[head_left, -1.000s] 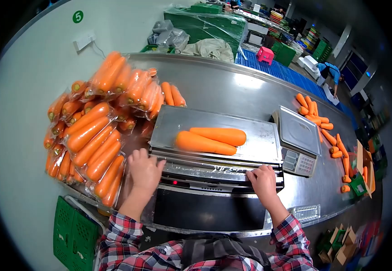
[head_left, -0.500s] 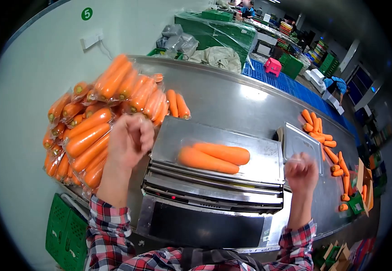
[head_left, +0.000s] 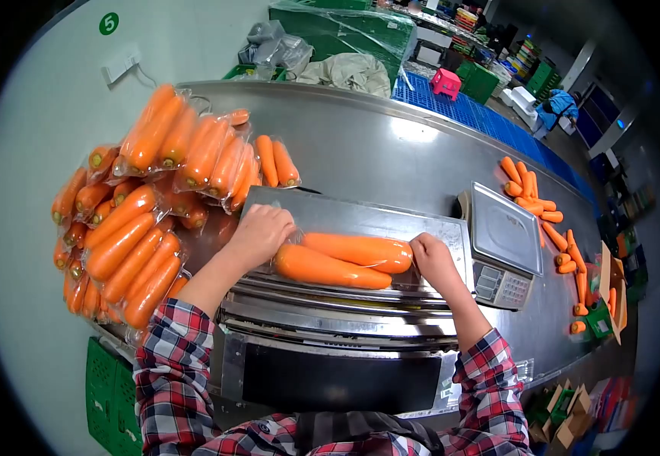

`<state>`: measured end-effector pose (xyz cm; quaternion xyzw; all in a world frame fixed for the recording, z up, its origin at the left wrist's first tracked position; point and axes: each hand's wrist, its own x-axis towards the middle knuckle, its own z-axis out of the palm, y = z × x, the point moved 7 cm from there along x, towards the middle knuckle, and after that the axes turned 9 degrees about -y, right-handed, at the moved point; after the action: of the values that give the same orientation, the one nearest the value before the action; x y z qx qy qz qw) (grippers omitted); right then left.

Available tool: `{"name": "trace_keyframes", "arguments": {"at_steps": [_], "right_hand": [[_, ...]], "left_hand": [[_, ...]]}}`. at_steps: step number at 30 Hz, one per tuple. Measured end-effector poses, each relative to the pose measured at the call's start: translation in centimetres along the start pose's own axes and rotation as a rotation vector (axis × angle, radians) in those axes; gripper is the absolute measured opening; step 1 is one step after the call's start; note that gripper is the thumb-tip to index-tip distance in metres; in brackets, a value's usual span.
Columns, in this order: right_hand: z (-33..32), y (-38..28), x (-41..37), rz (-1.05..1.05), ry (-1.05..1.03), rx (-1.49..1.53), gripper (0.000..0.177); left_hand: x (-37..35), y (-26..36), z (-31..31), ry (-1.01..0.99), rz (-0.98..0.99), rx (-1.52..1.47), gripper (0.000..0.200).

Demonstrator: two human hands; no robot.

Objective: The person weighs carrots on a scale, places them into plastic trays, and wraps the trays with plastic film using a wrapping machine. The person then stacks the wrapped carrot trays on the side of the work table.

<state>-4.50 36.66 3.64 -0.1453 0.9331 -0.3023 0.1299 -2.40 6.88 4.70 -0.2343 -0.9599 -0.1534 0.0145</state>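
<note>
Two large carrots [head_left: 334, 266] lie side by side on the steel top plate of a wrapping machine [head_left: 421, 216], with clear film around them. At their left end my left hand [head_left: 265, 232] is closed, its fingers pinched on the film. My right hand [head_left: 434, 258] is at the right end of the carrots, also closed on the film there. Left of the machine rises a pile of film-wrapped carrots [head_left: 136, 235].
Right of the machine stands a weighing scale [head_left: 506, 232]. Loose carrots [head_left: 528, 190] and a cardboard box [head_left: 610, 292] are at the far right. Green crates [head_left: 109, 395] stand at lower left. A person [head_left: 558, 106] bends in the background.
Both hands have moved in to the two ends of the carrots and closed on the film. The carrots sit nearer the machine's front edge. The view has shifted, showing more of the scale.
</note>
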Motion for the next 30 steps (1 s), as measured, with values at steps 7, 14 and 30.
{"name": "trace_keyframes", "arguments": {"at_steps": [7, 14, 30], "right_hand": [[2.2, 1.8, -2.1, 0.277, -0.314, 0.472, 0.030], [1.4, 0.1, -4.0, 0.169, -0.027, 0.385, 0.030], [9.7, 0.2, -21.0, 0.203, 0.022, 0.390, 0.025]], "left_hand": [[-1.9, -3.1, 2.3, -0.262, -0.555, -0.946, 0.024], [-4.3, -1.4, 2.1, -0.077, -0.562, -0.856, 0.025], [-29.2, 5.8, 10.3, -0.158, -1.005, -1.118, 0.033]]}}
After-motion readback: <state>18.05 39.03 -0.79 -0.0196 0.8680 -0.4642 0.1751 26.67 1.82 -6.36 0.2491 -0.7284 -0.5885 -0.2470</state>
